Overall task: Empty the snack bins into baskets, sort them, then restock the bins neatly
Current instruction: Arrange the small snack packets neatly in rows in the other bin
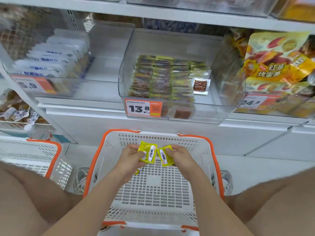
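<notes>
- My left hand [131, 154] pinches one yellow sachet, the left sachet [148, 152], by its left edge, with my fingers curled round it.
- My right hand [177, 154] grips a matching one, the right sachet [164, 157], along its upper right corner. The hands are near each other but not joined, each clamped on its own packet.
- The two packets' inner edges sit just beside each other; I cannot tell whether they touch.
- Both are flat, square, glossy yellow pouches with a white label strip and a red mark; the print is too small to read.
- I judge them very light and soft, with slick film that crinkles and could slide from a loose pinch. The sealed edge is the safest hold, since squeezing the middle might crush what is inside.
- Both sachets hang above the far end of the white shopping basket [95, 160] with its orange rim, which sits between my knees.
- At seven o'clock from my left hand a scrap of yellow, probably a loose sachet [136, 172], peeks out by my wrist on the basket floor.
- At twelve o'clock, on the shelf, the clear bin [219, 103] holds neat rows of sachets [162, 77], so I judge restocking nearly done.
- Its price tag [139, 109] reads 13.8.
- At nine o'clock stands a second basket [51, 150]; at two o'clock, sweet potato bags [276, 57].
</notes>
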Action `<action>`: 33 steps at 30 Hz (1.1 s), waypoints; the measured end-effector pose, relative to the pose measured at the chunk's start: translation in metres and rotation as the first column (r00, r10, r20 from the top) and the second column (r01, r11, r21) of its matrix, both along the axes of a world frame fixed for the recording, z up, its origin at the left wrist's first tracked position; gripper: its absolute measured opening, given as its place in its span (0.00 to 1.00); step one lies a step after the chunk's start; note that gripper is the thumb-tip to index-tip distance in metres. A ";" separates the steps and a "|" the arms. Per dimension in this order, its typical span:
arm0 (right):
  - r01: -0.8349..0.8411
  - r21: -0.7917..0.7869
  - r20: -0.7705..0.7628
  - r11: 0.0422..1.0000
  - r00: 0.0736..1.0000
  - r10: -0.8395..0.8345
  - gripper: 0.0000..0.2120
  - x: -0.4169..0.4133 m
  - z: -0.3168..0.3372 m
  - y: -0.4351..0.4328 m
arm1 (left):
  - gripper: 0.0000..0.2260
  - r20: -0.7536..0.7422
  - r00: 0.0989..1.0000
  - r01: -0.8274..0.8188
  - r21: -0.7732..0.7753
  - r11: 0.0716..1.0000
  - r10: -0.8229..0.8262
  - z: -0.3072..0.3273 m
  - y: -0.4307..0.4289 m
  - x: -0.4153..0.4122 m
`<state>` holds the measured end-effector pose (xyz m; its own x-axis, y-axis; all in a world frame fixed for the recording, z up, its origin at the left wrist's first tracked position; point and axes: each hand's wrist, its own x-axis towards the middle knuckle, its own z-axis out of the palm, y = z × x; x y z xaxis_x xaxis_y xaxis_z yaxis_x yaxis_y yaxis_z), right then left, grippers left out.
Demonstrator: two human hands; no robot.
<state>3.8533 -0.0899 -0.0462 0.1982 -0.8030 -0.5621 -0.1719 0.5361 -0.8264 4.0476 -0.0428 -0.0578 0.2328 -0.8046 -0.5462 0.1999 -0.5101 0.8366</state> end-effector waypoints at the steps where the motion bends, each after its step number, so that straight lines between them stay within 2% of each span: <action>1: 0.060 -0.028 -0.011 0.998 0.998 -0.061 0.08 -0.001 0.000 0.000 | 0.06 0.022 1.000 -0.002 0.001 1.000 0.002 0.000 0.000 0.001; 3: 0.122 -0.054 0.053 0.991 0.991 -0.119 0.08 0.000 0.002 0.003 | 0.06 0.084 0.996 0.024 0.001 1.000 -0.024 0.003 0.001 0.001; 4: 0.101 -0.064 0.081 0.993 0.992 -0.095 0.09 0.001 0.004 0.005 | 0.07 0.107 0.993 0.044 -0.007 0.999 -0.044 0.004 0.002 0.000; 7: -0.151 -0.203 -0.051 0.967 0.988 0.144 0.07 0.005 0.003 0.002 | 0.08 0.131 0.984 0.123 -0.037 0.992 -0.117 0.004 0.001 0.002; 10: -0.355 -0.311 -0.217 0.881 0.930 0.298 0.21 0.010 0.002 -0.004 | 0.07 0.072 0.980 0.190 -0.061 0.980 -0.186 0.007 0.000 0.007; 13: -0.344 -0.316 -0.315 0.884 0.917 0.244 0.31 0.018 -0.005 -0.005 | 0.07 0.004 0.982 0.189 -0.029 0.982 -0.189 0.006 -0.002 0.012; 16: -0.329 -0.306 -0.298 0.893 0.924 0.238 0.23 0.027 -0.015 -0.008 | 0.12 -0.137 0.985 0.112 0.050 0.993 -0.104 0.003 -0.010 0.015; 18: -0.394 -0.284 -0.319 0.874 0.899 0.301 0.19 0.035 -0.020 -0.009 | 0.13 -0.158 0.977 0.156 0.062 0.986 -0.144 0.005 -0.012 0.018; 20: -0.473 -0.267 -0.364 0.839 0.856 0.367 0.18 0.044 -0.022 -0.011 | 0.14 -0.130 0.965 0.241 0.077 0.967 -0.230 -0.001 -0.010 0.023; 22: -0.534 -0.247 -0.337 0.808 0.830 0.445 0.18 0.053 -0.028 -0.014 | 0.19 -0.114 0.957 0.279 0.112 0.954 -0.267 -0.014 -0.009 0.031; 24: -0.502 -0.227 -0.319 0.834 0.848 0.423 0.19 0.062 -0.042 -0.018 | 0.16 -0.066 0.976 0.216 0.122 0.969 -0.210 -0.027 -0.011 0.035; 26: -0.425 -0.192 -0.449 0.885 0.840 0.306 0.19 0.067 -0.066 -0.025 | 0.09 0.092 0.989 0.101 0.138 0.985 -0.114 -0.038 -0.012 0.040; 28: -0.428 -0.132 -0.620 0.894 0.739 0.262 0.17 0.067 -0.097 -0.030 | 0.02 0.419 0.902 0.041 0.157 0.987 -0.104 -0.049 -0.007 0.051; 29: -0.463 -0.080 -0.690 0.883 0.664 0.286 0.17 0.067 -0.112 -0.031 | 0.07 0.554 0.822 0.038 0.175 0.984 -0.131 -0.059 -0.004 0.058; 31: -0.573 0.025 -0.779 0.819 0.502 0.375 0.15 0.073 -0.135 -0.028 | 0.13 0.608 0.754 0.079 0.294 0.953 -0.250 -0.073 0.004 0.066; 33: -0.694 0.057 -0.808 0.718 0.390 0.441 0.20 0.086 -0.151 -0.023 | 0.13 0.577 0.710 0.149 0.436 0.887 -0.403 -0.084 0.009 0.061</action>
